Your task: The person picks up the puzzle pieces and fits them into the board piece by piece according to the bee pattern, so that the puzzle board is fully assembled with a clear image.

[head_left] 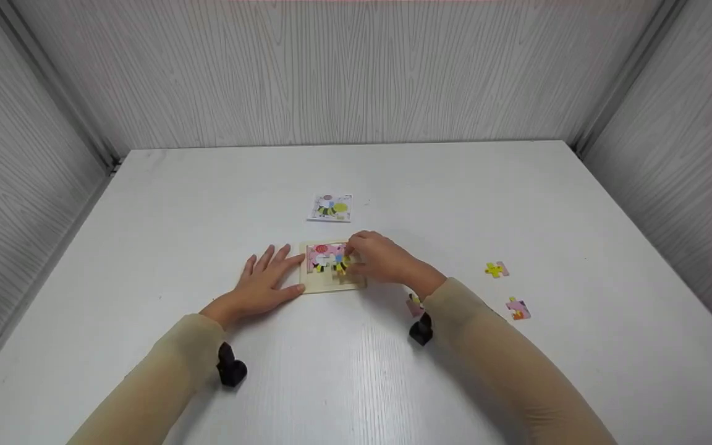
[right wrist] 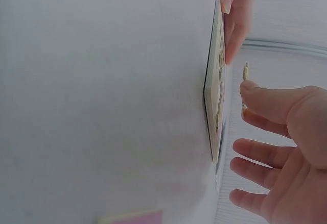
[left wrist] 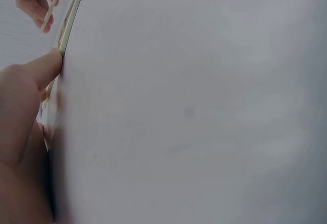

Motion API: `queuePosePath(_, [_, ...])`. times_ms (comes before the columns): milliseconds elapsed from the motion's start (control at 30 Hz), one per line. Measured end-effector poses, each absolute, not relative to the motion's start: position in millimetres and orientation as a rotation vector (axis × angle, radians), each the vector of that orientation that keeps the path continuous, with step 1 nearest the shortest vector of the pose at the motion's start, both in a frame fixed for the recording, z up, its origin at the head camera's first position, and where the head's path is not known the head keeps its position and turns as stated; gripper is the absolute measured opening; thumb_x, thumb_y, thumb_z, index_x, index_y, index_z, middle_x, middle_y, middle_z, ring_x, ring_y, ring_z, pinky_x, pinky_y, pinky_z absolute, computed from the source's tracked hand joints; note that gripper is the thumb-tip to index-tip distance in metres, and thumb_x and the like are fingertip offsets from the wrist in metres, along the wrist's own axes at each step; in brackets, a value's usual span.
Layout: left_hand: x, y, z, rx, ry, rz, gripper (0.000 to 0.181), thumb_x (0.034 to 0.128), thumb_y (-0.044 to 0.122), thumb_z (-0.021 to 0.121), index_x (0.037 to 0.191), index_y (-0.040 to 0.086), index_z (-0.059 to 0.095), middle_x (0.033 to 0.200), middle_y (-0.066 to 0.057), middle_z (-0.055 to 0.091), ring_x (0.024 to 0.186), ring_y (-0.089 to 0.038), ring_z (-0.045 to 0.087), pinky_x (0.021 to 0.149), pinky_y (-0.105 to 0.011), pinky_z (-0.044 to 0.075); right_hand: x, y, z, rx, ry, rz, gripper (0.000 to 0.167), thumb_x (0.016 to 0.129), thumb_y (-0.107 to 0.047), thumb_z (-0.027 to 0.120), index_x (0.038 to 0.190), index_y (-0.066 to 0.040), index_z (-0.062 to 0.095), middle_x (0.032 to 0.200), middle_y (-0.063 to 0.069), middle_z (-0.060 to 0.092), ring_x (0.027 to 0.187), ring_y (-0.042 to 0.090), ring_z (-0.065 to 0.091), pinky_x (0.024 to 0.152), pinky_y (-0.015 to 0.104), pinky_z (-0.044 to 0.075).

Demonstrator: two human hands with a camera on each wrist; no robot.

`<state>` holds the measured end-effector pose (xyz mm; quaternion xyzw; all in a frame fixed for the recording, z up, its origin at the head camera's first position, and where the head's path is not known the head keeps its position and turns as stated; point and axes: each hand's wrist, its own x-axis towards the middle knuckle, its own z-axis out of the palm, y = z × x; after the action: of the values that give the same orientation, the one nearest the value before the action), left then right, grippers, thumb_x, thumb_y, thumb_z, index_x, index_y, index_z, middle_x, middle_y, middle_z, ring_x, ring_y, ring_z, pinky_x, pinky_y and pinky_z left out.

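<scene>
A shallow, pale wooden tray (head_left: 317,287) lies flat on the white desk (head_left: 343,170) between the hands, its recess partly filled with flat jigsaw pieces (head_left: 321,250): pink ones with a red round shape along the far side, and black-and-yellow striped ones nearer the middle. Bare wood shows in the near part of the recess, and the right hand covers some of the tray's right side. The right hand (head_left: 382,256) pinches a thin puzzle piece (right wrist: 245,73) between thumb and index finger, holding it just above the tray, with the other fingers slightly bent and apart. The left hand (head_left: 260,287) is spread wide, thumb and index finger touching the tray's left edge. Beyond the tray lies a flat, squarish picture card (head_left: 331,209) with a striped bee and a yellow round shape. To the right, well apart from the tray, lie a yellow-and-pink piece (head_left: 494,269) and a pink piece with orange and yellow parts (head_left: 518,308), both with knobbed, interlocking outlines; a third loose piece (head_left: 415,305) is partly hidden by the beige right sleeve (head_left: 504,364). Grey-white, wood-grained panels (head_left: 356,80) enclose the desk.
</scene>
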<state>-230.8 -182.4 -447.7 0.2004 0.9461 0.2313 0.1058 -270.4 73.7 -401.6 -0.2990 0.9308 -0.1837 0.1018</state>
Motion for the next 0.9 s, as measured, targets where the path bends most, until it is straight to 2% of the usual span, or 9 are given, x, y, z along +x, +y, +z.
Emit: queuePosePath(900, [-227.4,-181.7,-443.7,0.595,2.788,0.676,0.067,0.0925,0.053,0.045,0.148,0.022,0.025,0.156,-0.009,0.005,0.141,-0.031,-0.007,0.107,-0.053,-0.01,-284.3,51.0,-411.5,-0.846,2.778,-0.358,0.029,0.086,-0.023,0.068,0.112,-0.011,0.063,0.119,0.005,0.056,0.111,0.02,0.048,0.099,0.034,0.037])
